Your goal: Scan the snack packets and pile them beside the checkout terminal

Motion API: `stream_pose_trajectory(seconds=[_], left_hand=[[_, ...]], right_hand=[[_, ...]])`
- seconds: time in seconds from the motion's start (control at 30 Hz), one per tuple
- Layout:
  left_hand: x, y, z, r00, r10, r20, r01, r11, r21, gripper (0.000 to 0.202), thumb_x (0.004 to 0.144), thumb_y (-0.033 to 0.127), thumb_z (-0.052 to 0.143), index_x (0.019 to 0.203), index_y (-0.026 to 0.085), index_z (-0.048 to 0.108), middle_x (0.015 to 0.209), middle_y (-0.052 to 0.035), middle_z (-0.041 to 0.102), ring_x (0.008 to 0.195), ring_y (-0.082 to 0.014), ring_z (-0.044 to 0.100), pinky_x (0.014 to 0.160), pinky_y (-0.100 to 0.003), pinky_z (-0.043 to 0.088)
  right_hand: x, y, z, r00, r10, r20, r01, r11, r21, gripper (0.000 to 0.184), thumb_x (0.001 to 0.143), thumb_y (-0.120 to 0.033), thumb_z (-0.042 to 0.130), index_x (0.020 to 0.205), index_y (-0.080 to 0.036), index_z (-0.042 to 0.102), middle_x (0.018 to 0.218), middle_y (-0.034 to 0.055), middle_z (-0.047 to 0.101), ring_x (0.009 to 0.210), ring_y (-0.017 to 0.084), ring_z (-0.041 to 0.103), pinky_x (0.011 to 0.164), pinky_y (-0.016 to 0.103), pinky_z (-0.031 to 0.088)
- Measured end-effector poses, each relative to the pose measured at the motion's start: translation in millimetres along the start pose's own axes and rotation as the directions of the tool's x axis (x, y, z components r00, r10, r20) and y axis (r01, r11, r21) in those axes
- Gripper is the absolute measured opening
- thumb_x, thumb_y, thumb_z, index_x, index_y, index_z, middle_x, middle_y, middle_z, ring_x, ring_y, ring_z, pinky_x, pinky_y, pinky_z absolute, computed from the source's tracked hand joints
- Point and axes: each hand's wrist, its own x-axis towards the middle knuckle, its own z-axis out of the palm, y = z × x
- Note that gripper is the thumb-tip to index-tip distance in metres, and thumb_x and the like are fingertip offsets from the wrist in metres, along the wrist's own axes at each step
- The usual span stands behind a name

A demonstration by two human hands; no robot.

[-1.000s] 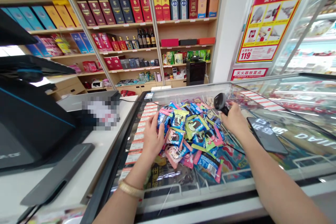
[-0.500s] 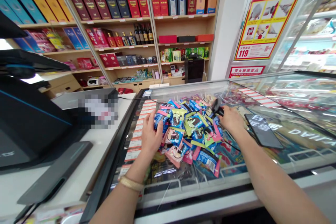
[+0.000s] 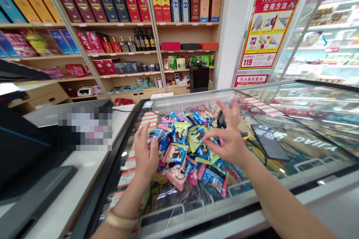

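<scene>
A heap of small wrapped snack packets (image 3: pixel 179 153), blue, pink and green, lies on the glass top of a chest freezer (image 3: pixel 168 198). My left hand (image 3: pixel 146 153) is at the heap's left edge, fingers extended and holding nothing; I cannot tell if it touches the packets. Over the heap's right side, my right hand (image 3: pixel 231 142) is open, its thumb and index finger curved near each other and the other fingers raised. Partly hidden behind it is a black handheld device (image 3: pixel 221 119), resembling a scanner, with a cable leading off to the right.
A black phone (image 3: pixel 269 142) lies on the glass to the right. At left, a white counter (image 3: pixel 84 164) carries dark checkout equipment (image 3: pixel 22 142). Shelves of boxed goods (image 3: pixel 109 7) and bottles stand behind the freezer. Wire basket rails show under the glass.
My right hand has let go of the black handheld device and moved left over the packets, fingers spreading. My left hand stays beside the heap. The view has shifted slightly.
</scene>
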Motion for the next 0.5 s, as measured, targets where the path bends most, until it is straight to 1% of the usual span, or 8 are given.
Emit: stream_pose_trajectory(seconds=[0.07,0.13,0.23,0.3,0.33,0.4,0.43,0.5], left_hand=[[1.1,2.1,-2.8,0.999,0.031,-0.007,-0.031,0.999,0.006,0.051,0.1,0.044,0.038,0.144,0.021,0.049,0.136,-0.0144,0.053,0.13,-0.0288,0.05,0.112,-0.048,0.04],[2.1,5.3,-5.4,0.998,0.06,-0.007,-0.06,0.998,0.015,0.052,0.1,0.043,0.039,0.145,0.02,0.049,0.136,-0.0145,0.054,0.129,-0.0292,0.051,0.112,-0.048,0.041],[2.9,9.5,-8.7,0.997,0.083,0.001,-0.083,0.996,0.018,0.052,0.099,0.043,0.039,0.146,0.021,0.049,0.136,-0.0143,0.054,0.129,-0.0306,0.051,0.112,-0.049,0.041],[2.8,10.2,-10.2,0.997,0.082,0.01,-0.082,0.997,0.011,0.052,0.099,0.044,0.039,0.146,0.023,0.049,0.138,-0.0137,0.054,0.13,-0.0311,0.051,0.113,-0.05,0.04],[2.8,9.7,-10.8,0.997,0.08,0.014,-0.08,0.997,0.011,0.052,0.099,0.044,0.039,0.146,0.024,0.049,0.138,-0.0132,0.054,0.13,-0.0311,0.051,0.113,-0.05,0.04],[3.1,7.5,-11.8,0.997,0.077,0.009,-0.077,0.997,0.024,0.053,0.098,0.045,0.039,0.146,0.025,0.049,0.138,-0.0121,0.055,0.128,-0.0312,0.052,0.112,-0.05,0.041],[3.5,6.3,-12.3,0.997,0.076,0.001,-0.076,0.997,0.031,0.053,0.098,0.045,0.04,0.146,0.026,0.049,0.137,-0.0114,0.056,0.127,-0.0313,0.053,0.111,-0.051,0.042],[4.4,4.5,-13.3,0.997,0.074,-0.019,-0.073,0.997,0.036,0.054,0.097,0.047,0.041,0.146,0.029,0.05,0.135,-0.0092,0.059,0.125,-0.032,0.054,0.11,-0.052,0.043]], right_hand=[[-1.9,-12.4,1.7,0.994,-0.109,0.026,0.107,0.991,0.074,0.006,0.079,-0.03,0.072,0.074,-0.028,0.076,0.165,-0.0075,0.028,0.156,0.038,-0.007,0.118,0.07,0.005],[-3.9,-15.0,5.5,0.987,-0.156,0.03,0.152,0.982,0.114,0.005,0.079,-0.028,0.073,0.076,-0.029,0.077,0.166,-0.0082,0.025,0.156,0.037,-0.009,0.119,0.07,0.004],[-4.5,-13.6,8.0,0.986,-0.168,0.009,0.166,0.978,0.127,0.004,0.08,-0.029,0.073,0.078,-0.029,0.077,0.169,-0.01,0.015,0.155,0.038,-0.008,0.12,0.068,0.002],[-1.8,-15.0,4.2,0.989,-0.148,0.009,0.146,0.984,0.099,0.012,0.081,-0.035,0.072,0.092,-0.031,0.076,0.17,-0.008,0.014,0.155,0.04,-0.006,0.12,0.068,0.001],[0.4,-15.6,0.2,0.992,-0.128,0.014,0.127,0.99,0.069,0.023,0.081,-0.04,0.071,0.103,-0.033,0.074,0.169,-0.005,0.015,0.156,0.04,-0.003,0.12,0.068,0.002],[4.4,-12.5,-11.9,0.999,-0.049,0.003,0.049,0.999,-0.018,0.047,0.083,-0.047,0.067,0.128,-0.032,0.062,0.167,0.0033,0.022,0.155,0.039,0.007,0.121,0.067,0.007],[4.9,-6.9,-19.4,1.0,0.009,-0.019,-0.01,0.998,-0.068,0.056,0.085,-0.05,0.063,0.137,-0.029,0.054,0.165,0.0074,0.028,0.154,0.037,0.014,0.121,0.065,0.011],[-1.1,14.2,-35.0,0.976,0.188,-0.11,-0.202,0.969,-0.143,0.061,0.088,-0.049,0.058,0.143,-0.025,0.044,0.156,0.0128,0.041,0.147,0.032,0.033,0.119,0.058,0.025]])
